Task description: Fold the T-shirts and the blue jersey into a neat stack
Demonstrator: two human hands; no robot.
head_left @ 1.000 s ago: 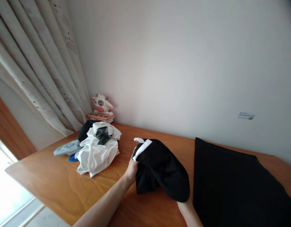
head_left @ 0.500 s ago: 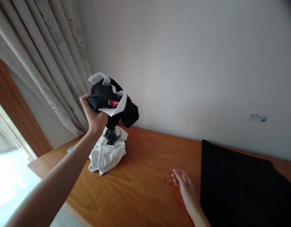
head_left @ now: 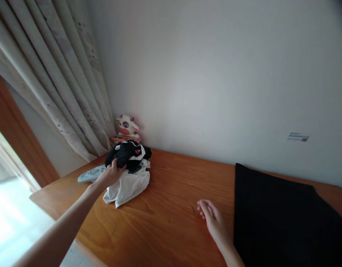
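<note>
A bundled black garment (head_left: 126, 152) with white trim and a small red patch lies on top of a crumpled white cloth (head_left: 129, 187) at the table's left back. My left hand (head_left: 113, 173) grips the near edge of the black garment, fingers pressed together on it. A light blue-grey cloth (head_left: 90, 175) sticks out to the left of the pile. Over the middle of the table is my right hand (head_left: 210, 213), its fingers loosely curled and nothing between them. To its right a large black cloth (head_left: 282, 215) lies spread flat.
Behind the pile stands a cow-shaped toy (head_left: 127, 126) against the wall. A patterned curtain (head_left: 62, 74) hangs at the left. The wooden table (head_left: 171, 222) has its left edge beside a bright opening. A small label (head_left: 298, 137) is on the wall.
My left hand has come down with the black garment, which now rests on the white cloth. The cow toy has come into view behind it. My right hand has shifted slightly left.
</note>
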